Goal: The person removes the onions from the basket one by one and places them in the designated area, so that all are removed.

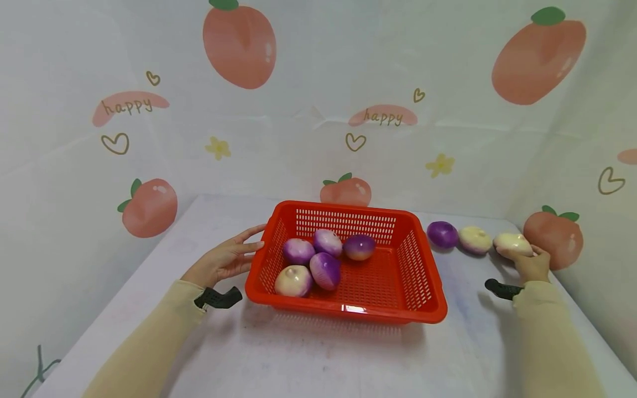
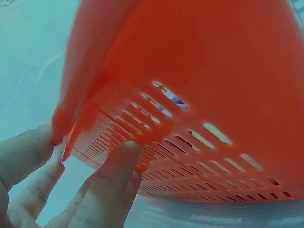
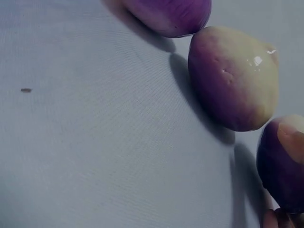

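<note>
White table [image 1: 318, 354], five onions [image 1: 325, 242] heaped together, backdrop [image 1: 318, 83] printed with peaches, hearts, "happy".

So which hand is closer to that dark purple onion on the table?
Right. The right hand grips the pale onion two along from the dark purple onion; the left hand touches the basket beyond.

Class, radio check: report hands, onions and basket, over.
Left hand open, fingers on red basket side wall. Right hand grips pale onion on table. Five onions in basket, two more beside it. Nothing blocking.

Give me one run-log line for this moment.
left hand: touches red basket side | right hand: grips pale onion on table | basket: five onions
</note>
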Demonstrator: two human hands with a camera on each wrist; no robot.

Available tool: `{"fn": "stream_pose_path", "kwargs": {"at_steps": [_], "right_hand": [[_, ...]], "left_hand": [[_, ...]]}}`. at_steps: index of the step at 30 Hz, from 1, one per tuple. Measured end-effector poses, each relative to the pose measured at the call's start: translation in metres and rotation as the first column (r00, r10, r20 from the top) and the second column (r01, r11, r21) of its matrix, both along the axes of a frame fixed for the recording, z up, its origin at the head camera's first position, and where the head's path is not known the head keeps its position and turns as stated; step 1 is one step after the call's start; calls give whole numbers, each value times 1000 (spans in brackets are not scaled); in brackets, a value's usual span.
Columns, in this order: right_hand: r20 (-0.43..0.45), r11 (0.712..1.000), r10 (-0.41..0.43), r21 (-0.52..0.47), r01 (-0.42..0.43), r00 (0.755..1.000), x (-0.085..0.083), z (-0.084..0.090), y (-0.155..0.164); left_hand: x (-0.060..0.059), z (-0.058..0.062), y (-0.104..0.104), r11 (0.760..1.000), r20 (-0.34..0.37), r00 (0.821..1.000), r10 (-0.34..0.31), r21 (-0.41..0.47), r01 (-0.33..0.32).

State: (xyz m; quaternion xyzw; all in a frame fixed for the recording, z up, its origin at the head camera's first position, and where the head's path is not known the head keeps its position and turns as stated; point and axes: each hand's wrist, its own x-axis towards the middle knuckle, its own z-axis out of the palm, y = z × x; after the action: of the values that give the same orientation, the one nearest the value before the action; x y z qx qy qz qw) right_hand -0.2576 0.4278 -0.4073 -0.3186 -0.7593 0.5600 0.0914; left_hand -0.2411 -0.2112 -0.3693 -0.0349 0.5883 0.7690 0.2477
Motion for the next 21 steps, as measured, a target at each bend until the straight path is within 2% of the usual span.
{"fn": "stream_pose_path", "kwargs": {"at_steps": [4, 11, 21], "right_hand": [[9, 1000, 11, 26, -11, 1000, 1, 0, 0], [42, 996, 59, 67, -62, 997, 0, -3, 7], [22, 992, 66, 110, -68, 998, -5, -8, 8]], "left_hand": [[2, 1, 0, 1000, -8, 1000, -11, -18, 11], [1, 1, 0, 1000, 10, 1000, 11, 27, -11], [3, 0, -1, 999, -9, 1000, -12, -42, 11]]}}
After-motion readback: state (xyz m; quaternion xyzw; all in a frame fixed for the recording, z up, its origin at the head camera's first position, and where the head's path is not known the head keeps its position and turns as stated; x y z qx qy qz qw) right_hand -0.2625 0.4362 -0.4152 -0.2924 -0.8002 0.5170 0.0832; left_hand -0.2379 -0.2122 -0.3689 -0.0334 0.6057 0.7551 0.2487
